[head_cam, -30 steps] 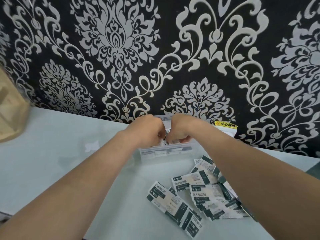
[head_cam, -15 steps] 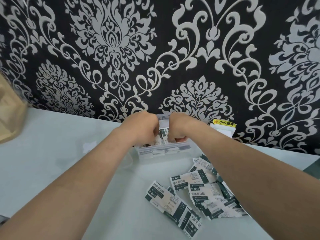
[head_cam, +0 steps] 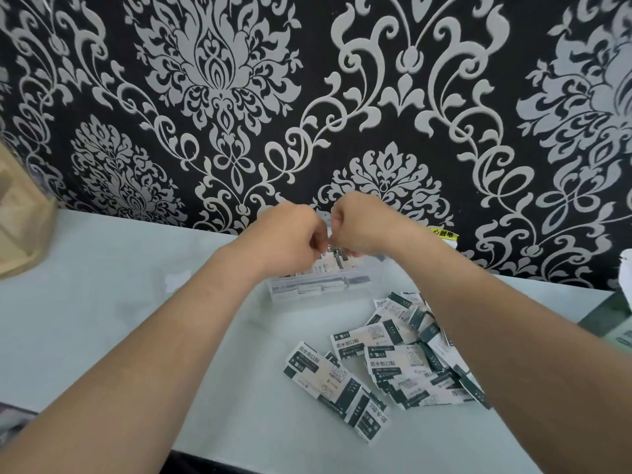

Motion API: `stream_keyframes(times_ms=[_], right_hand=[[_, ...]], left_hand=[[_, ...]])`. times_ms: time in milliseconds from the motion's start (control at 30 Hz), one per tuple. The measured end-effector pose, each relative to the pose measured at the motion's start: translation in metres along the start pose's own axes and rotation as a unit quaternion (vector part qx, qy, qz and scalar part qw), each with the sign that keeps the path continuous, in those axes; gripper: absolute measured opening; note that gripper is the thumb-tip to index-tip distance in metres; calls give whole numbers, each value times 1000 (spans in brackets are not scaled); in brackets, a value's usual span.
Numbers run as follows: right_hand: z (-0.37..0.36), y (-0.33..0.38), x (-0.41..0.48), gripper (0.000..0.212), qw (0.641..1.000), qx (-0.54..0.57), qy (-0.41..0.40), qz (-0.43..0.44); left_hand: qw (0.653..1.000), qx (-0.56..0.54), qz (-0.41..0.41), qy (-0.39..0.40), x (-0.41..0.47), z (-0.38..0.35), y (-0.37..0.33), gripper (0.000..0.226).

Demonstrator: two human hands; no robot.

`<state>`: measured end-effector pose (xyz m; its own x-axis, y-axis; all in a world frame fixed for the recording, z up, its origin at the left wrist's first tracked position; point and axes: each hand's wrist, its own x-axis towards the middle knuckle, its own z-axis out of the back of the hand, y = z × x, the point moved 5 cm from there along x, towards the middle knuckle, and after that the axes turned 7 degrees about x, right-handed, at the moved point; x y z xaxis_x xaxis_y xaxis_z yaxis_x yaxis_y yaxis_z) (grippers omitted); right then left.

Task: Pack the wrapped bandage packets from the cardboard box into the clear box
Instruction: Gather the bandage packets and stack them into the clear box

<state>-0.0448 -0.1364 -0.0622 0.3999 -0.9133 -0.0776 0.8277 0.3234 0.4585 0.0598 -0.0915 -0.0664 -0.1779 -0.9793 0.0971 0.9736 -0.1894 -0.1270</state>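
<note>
With arms outstretched, left hand and right hand nearly touch, fingers curled under.

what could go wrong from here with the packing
The left hand and right hand crowd over the small clear box, hiding its inside, so packets there may bend or jam unseen. The box might slide if pushed. The loose packets lie beside the right forearm; a sweep could scatter them toward the front edge of the table.

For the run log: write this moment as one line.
stage: packing | left hand, right hand: curled over clear box, grip hidden | loose packets: heaped on table beside it
</note>
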Motion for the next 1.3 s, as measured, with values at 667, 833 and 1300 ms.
stream_keyframes(times_ms=[667,833,1300], right_hand=[[-12,-154,-141,76,988,57,43,-136],[-21,-162,-137,81,987,49,64,-137],[1,-167,-136,24,988,93,-110,-64]], left_hand=[[981,-8,64,181,-56,-82,-112,61],[978,-14,90,186,-53,-83,-110,48],[962,-185,139,147,-61,-75,-91,29]])
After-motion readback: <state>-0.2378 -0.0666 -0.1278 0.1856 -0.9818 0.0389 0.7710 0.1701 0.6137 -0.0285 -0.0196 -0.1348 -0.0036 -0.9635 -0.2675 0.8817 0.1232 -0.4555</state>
